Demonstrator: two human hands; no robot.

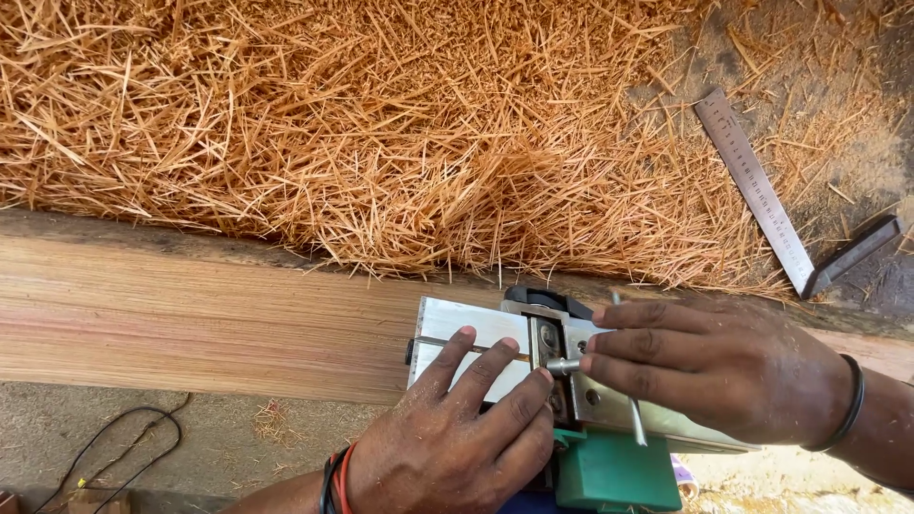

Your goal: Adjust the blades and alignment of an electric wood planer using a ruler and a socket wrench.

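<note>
An electric hand planer (609, 466) with a green body lies upside down on a long wooden plank (190, 328), its silver sole plate (462, 328) facing up. My left hand (457, 438) rests flat on the sole plate, fingers spread beside the cutter drum. My right hand (724, 366) comes in from the right and pinches a small metal socket tool (564, 364) at the blade drum, fingertips closed on it.
A large heap of orange wood shavings (362, 124) covers the ground beyond the plank. A steel try square (762, 195) lies at the upper right on the dirt. A black cable (124, 447) loops on the ground at lower left.
</note>
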